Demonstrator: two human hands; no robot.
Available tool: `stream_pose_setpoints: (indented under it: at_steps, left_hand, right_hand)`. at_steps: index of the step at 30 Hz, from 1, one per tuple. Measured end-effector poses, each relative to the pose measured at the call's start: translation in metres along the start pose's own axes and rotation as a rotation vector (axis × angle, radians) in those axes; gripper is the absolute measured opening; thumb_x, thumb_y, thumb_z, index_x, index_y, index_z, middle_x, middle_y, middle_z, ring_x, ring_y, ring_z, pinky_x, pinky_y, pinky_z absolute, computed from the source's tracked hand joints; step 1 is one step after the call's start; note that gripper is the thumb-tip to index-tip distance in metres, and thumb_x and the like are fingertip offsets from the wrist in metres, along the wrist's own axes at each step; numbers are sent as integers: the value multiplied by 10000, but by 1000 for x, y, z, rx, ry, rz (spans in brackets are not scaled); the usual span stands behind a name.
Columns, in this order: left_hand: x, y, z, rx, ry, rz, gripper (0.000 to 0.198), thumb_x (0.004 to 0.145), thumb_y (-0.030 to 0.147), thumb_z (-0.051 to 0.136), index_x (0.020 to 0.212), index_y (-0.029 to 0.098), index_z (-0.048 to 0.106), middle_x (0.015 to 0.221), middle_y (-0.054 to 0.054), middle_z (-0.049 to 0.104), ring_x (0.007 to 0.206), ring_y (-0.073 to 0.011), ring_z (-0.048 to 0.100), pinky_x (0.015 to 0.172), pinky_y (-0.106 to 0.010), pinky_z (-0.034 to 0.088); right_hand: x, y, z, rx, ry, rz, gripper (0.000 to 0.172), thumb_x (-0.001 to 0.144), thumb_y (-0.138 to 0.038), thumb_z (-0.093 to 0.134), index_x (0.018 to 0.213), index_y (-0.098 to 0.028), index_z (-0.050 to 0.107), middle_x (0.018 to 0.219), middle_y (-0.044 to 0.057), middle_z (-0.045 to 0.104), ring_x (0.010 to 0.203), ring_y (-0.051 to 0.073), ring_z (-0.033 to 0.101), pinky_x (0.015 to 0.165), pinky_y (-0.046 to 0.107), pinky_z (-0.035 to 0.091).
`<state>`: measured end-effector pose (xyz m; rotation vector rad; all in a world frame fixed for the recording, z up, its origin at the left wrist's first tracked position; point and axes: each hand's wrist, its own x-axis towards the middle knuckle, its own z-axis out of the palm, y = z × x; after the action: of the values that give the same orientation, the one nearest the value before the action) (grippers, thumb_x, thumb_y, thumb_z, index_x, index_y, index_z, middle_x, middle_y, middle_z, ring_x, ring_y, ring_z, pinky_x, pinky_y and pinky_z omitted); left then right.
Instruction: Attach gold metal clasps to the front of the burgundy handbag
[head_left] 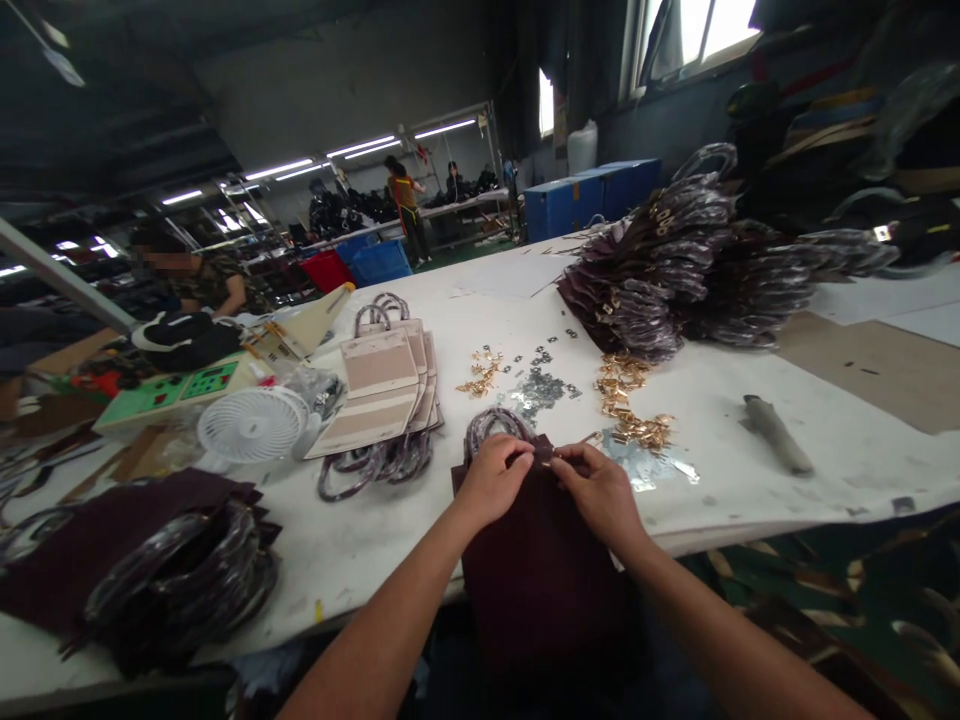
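A dark maroon bag panel [544, 570] hangs over the near table edge toward my lap, with its plastic-wrapped handle [495, 424] lying at its top. From the panel's top edge a small dark tab [544, 449] sticks up between my hands. My left hand [496, 478] is closed, its thumb and fingertips pinching the tab's left side. On the tab's right side my right hand [600, 492] is also closed in a pinch; whether a small fitting is under its fingertips I cannot make out. Gold metal fittings [637, 430] and flat silver plates [656, 468] lie beyond my right hand.
Beige panels with handles [382, 375] are stacked left of centre. A white fan [255, 424] and a maroon bag pile [150, 560] are further left. Wrapped bags [675, 260] heap at back right, near a grey rod-like tool [778, 434]. A person [210, 280] sits across the table.
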<state>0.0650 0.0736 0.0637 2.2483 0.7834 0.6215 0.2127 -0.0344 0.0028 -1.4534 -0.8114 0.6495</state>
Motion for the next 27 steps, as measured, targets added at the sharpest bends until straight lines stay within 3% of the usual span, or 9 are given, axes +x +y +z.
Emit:
stream_pose_setpoints:
  at_steps: [3,7,13,20,27]
  left_hand:
    - [-3,-6,5,164,48,-17,189,868,249,661,1042,188,700,1092,-102,709,1065,-271,643,979,-410,483]
    - [-4,-9,11,247,17,-67,192,851,249,689,1033,205,647,1021,-81,704,982,-266,652,906,-395,494]
    - [1,-8,14,273,2,-105,194,813,217,726,965,222,606,868,-40,663,920,-264,640,863,-381,475]
    - [10,-7,13,259,-57,-130,151,791,212,748,878,229,625,863,-24,676,847,-239,640,781,-346,453]
    - [13,-12,14,232,-79,-167,153,772,175,735,870,235,635,860,-4,684,799,-213,615,702,-320,404]
  right_hand:
    - [13,-1,-12,-87,-99,53,295,852,-486,699,967,-218,741,747,31,757,675,240,735,609,324,539]
    - [19,-5,-19,-249,-182,-74,291,851,-423,666,1052,-237,766,818,19,771,707,215,719,682,329,542]
    - [16,0,-17,-406,-156,-217,300,868,-389,612,1065,-251,792,933,41,787,847,244,718,808,368,539]
    - [16,6,-13,-493,-208,-207,266,892,-363,612,1077,-245,763,819,19,756,775,231,700,724,342,495]
    - [17,6,-6,-652,-254,-217,205,903,-283,606,1076,-265,716,827,0,740,745,206,668,685,307,431]
